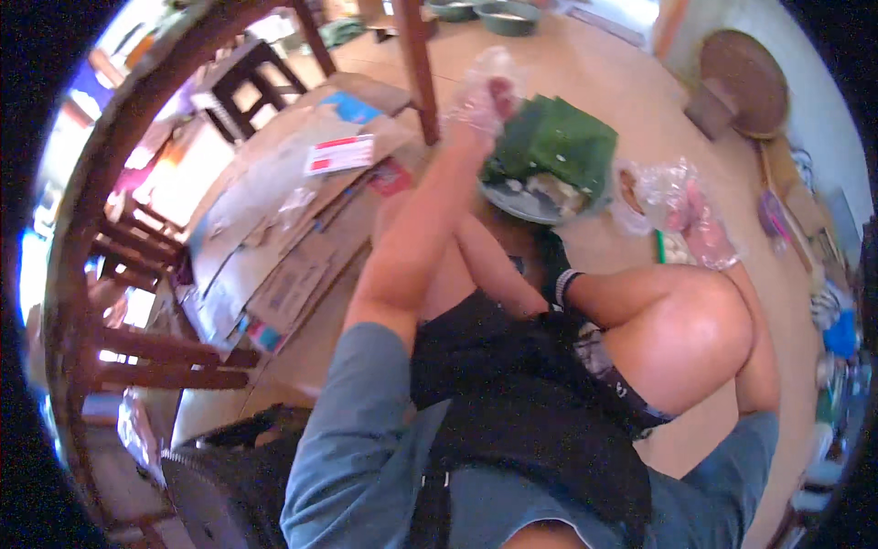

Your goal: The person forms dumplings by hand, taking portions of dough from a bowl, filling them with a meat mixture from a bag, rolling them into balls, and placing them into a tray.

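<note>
Both my hands wear loose clear plastic gloves. My left hand [485, 99] is raised at the far left side of a large green leaf [556, 137], its fingers curled in. Motion blur hides what they hold, if anything. The leaf lies folded over a grey bowl [523, 205], with pale, whitish food [558, 194] showing at its near edge. Off to the right, my right hand [700, 220] hangs above the floor, apart from the leaf. Beside its fingers something brown [628, 190] shows through crumpled clear plastic; I cannot make out its kind.
Flattened cardboard [297, 274] and a red-and-white card [340, 155] lie to the left, by wooden furniture legs [416, 69]. Basins [508, 18] stand at the back. A round brown tray [745, 84] leans on the right wall. A green-edged container [675, 247] sits below my right hand.
</note>
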Motion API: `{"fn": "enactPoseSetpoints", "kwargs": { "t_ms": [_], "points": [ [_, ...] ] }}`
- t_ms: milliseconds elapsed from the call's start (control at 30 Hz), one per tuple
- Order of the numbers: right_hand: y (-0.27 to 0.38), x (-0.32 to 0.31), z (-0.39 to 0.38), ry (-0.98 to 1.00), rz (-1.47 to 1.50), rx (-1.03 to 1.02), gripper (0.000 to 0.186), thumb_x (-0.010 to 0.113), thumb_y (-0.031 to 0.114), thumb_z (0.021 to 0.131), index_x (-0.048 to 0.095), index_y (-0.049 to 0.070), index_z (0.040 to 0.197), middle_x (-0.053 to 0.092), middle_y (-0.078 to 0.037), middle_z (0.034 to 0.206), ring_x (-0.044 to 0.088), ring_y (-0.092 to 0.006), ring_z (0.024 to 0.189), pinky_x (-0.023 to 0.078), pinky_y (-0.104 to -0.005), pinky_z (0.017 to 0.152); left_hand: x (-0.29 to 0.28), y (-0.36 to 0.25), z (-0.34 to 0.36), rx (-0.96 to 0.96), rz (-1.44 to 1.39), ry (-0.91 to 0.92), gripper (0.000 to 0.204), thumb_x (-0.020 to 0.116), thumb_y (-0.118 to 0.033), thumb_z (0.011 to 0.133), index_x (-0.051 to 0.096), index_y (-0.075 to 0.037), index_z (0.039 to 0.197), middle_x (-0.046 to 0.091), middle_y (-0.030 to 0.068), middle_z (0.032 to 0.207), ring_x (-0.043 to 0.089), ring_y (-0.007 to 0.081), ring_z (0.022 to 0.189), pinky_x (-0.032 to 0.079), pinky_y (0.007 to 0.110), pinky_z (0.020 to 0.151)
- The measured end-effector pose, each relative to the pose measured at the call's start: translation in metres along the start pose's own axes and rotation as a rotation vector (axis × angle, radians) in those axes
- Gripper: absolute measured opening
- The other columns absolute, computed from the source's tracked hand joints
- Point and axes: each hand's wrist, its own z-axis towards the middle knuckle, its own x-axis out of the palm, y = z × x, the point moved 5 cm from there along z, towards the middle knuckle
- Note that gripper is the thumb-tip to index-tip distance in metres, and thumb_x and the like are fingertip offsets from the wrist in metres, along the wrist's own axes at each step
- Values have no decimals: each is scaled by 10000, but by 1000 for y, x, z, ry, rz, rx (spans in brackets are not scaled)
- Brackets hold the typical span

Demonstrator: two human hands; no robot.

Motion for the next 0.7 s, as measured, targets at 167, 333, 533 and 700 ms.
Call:
{"fn": "enactPoseSetpoints", "kwargs": {
  "t_ms": [167, 333, 533, 700],
  "points": [
    [-16, -26, -8, -49, 74, 138, 375, 420, 393, 910, 569, 49, 886, 580, -67, 813, 555, -166, 754, 448, -303, 727, -40, 13, 45, 15, -34, -37, 364, 494, -451, 844, 569, -96, 880, 576, 64, 814, 534, 217, 732, 470, 349, 645],
    [-29, -25, 41, -36, 208, 231, 405, 405, 417, 915, 573, 52, 862, 580, -66, 797, 556, -166, 743, 447, -302, 724, -104, 4, 93, 107, -100, -161, 339, 482, -430, 858, 568, -113, 943, 584, 30, 824, 553, 171, 744, 460, 292, 628],
    [-35, -16, 83, 267, -29, 281, 450, 421, 438, 904, 586, 27, 827, 585, -80, 792, 559, -167, 767, 449, -310, 740, -151, 70, 138, 49, -113, -363, 336, 514, -445, 843, 560, -135, 964, 551, 1, 749, 519, 126, 675, 416, 232, 555],
    [-73, -30, 85, 283, -194, 529, 428, 453, 396, 898, 599, -3, 940, 607, -124, 924, 569, -212, 905, 435, -340, 836, -168, 139, 155, 50, -59, -289, 356, 502, -439, 859, 590, -97, 900, 590, 16, 811, 530, 106, 680, 421, 224, 557]
  ]
}}
